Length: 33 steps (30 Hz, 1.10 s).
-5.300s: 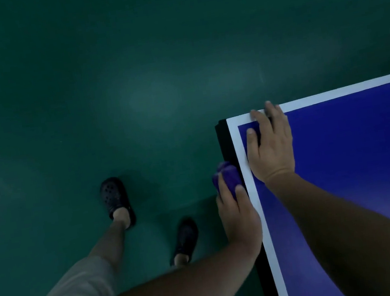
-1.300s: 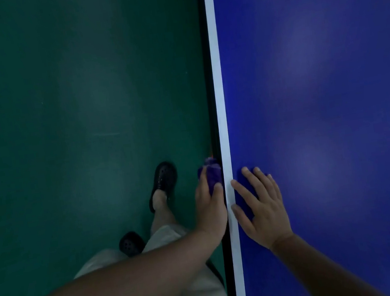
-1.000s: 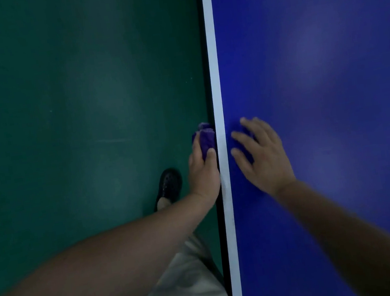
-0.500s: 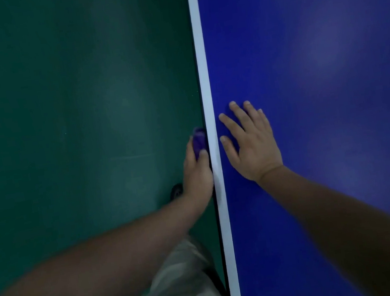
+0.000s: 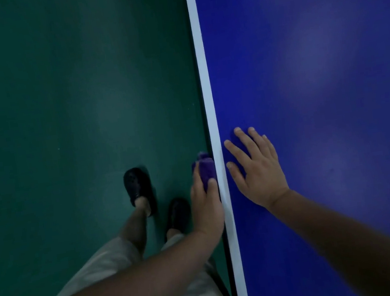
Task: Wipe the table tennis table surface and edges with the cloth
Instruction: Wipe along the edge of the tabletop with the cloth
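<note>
The blue table tennis table fills the right half of the view, its white side line running top to bottom. My left hand grips a bunched purple cloth and holds it against the table's dark side edge, just left of the white line. My right hand lies flat on the blue top with its fingers spread, close to the line and level with the cloth.
Dark green floor lies to the left of the table. My legs in light trousers and two black clogs stand on it beside the table edge.
Since the corner five seconds ago I have moved along the long side edge. In the last half second both hands sit lower in view and my feet have stepped into sight.
</note>
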Each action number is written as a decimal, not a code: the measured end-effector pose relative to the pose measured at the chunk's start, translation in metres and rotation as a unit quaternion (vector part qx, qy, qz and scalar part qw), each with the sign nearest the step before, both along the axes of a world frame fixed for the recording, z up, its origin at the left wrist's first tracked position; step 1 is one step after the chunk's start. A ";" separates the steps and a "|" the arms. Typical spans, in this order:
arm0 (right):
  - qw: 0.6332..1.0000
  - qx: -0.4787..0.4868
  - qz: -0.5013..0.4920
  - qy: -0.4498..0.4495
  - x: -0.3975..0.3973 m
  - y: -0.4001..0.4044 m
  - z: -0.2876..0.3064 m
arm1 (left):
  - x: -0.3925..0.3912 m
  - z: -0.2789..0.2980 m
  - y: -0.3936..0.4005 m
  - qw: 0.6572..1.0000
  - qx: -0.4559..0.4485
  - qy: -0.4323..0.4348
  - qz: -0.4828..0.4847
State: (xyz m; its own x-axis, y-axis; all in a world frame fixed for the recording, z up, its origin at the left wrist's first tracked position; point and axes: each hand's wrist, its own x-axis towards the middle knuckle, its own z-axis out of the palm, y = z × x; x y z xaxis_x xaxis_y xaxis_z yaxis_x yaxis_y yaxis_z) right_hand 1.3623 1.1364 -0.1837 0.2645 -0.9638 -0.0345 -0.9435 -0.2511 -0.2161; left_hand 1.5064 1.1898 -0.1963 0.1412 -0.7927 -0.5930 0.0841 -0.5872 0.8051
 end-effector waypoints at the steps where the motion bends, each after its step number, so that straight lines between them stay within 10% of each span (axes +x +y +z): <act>1: 1.000 -0.004 0.002 0.005 0.000 -0.002 0.001 | 0.000 0.000 0.001 1.000 0.013 0.007 -0.001; 18: 0.999 0.018 -0.024 0.020 0.036 -0.285 -0.008 | 0.019 -0.001 -0.189 0.998 0.025 0.045 -0.017; 26: 1.000 -0.005 -0.019 0.002 0.030 -0.295 -0.007 | 0.018 0.017 -0.174 0.997 0.055 0.047 -0.039; 33: 1.000 -0.003 -0.014 0.009 0.026 -0.296 -0.011 | 0.025 0.014 -0.326 0.999 0.023 0.030 0.003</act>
